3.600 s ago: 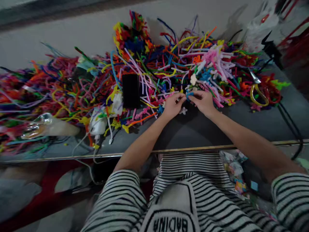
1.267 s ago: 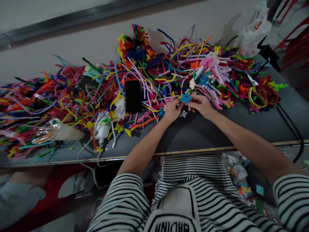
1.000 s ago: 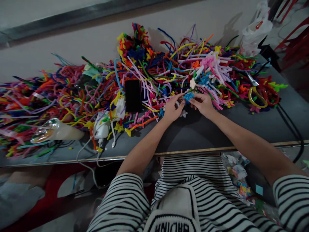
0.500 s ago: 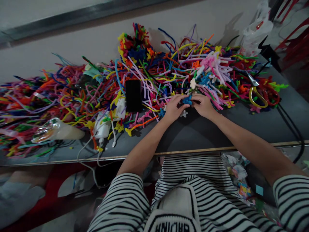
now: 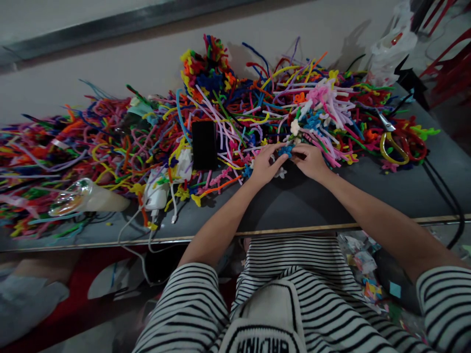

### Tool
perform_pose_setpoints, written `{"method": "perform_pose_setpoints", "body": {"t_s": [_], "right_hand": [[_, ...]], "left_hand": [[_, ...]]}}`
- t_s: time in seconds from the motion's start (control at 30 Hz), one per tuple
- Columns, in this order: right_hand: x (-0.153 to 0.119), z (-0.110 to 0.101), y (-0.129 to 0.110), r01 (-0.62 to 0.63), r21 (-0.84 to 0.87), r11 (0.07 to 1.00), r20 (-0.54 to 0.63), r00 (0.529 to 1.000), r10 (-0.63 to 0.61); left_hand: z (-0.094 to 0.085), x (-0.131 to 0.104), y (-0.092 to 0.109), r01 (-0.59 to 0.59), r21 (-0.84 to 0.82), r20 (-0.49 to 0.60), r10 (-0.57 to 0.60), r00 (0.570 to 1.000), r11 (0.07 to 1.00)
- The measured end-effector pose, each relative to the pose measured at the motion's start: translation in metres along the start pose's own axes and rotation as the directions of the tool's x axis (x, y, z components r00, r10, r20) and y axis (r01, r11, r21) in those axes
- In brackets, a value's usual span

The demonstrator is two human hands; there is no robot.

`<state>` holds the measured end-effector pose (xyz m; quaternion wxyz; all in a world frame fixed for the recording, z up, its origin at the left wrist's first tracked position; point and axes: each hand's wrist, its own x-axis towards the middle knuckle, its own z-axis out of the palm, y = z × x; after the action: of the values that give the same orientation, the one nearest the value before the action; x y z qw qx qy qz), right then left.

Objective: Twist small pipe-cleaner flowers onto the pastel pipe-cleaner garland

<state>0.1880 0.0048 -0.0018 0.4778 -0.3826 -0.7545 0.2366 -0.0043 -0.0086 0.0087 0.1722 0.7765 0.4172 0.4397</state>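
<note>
Both hands, left hand (image 5: 265,165) and right hand (image 5: 312,160), pinch a blue pipe-cleaner flower (image 5: 285,150).

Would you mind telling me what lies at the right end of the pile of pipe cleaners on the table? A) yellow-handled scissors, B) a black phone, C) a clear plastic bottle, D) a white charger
A: the yellow-handled scissors lie at the right end of the pile of pipe cleaners, right of both hands, on the table.
</note>
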Motion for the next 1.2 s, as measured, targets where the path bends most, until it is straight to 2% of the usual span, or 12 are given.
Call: {"method": "perform_pose_setpoints", "body": {"t_s": [0.13,0.27,0.33,0.43,0.53,0.77,1.03,1.1,1.2], "right_hand": [[-0.001,0.0,-0.006,-0.017,0.01,1.0,-0.019,1.0,0.018],[-0.002,-0.001,-0.017,-0.148,0.072,0.986,-0.123,0.98,0.156],[-0.002,-0.001,-0.02,-0.201,0.152,0.968,-0.116,0.969,0.22],[-0.003,0.001,-0.019,-0.218,0.2,0.955,-0.056,0.971,0.234],[-0.004,0.003,-0.016,-0.214,0.195,0.957,-0.058,0.972,0.229],[-0.001,0.003,-0.017,-0.297,0.302,0.906,-0.046,0.945,0.325],[0.0,-0.001,-0.016,-0.336,0.202,0.92,-0.135,0.921,0.366],[0.001,-0.001,-0.017,-0.355,0.255,0.899,-0.101,0.915,0.39],[0.003,0.0,-0.019,-0.468,0.412,0.782,0.074,0.872,0.483]], "left_hand": [[0.005,0.001,-0.01,0.073,-0.06,-0.013,-0.074,0.997,0.996],[0.011,0.002,-0.019,0.152,-0.207,-0.068,-0.17,0.983,0.966],[0.014,0.003,-0.022,0.173,-0.271,-0.089,-0.204,0.975,0.947],[0.015,0.003,-0.023,0.181,-0.317,-0.084,-0.218,0.972,0.931],[0.016,0.002,-0.022,0.173,-0.331,-0.083,-0.211,0.974,0.928],[0.015,0.002,-0.019,0.127,-0.278,-0.076,-0.153,0.985,0.952],[0.014,0.0,-0.015,0.219,-0.231,-0.013,-0.228,0.974,0.948],[0.015,0.0,-0.012,0.224,-0.202,-0.047,-0.238,0.97,0.953],[0.016,-0.001,-0.01,0.216,-0.154,-0.129,-0.237,0.963,0.964]]}}
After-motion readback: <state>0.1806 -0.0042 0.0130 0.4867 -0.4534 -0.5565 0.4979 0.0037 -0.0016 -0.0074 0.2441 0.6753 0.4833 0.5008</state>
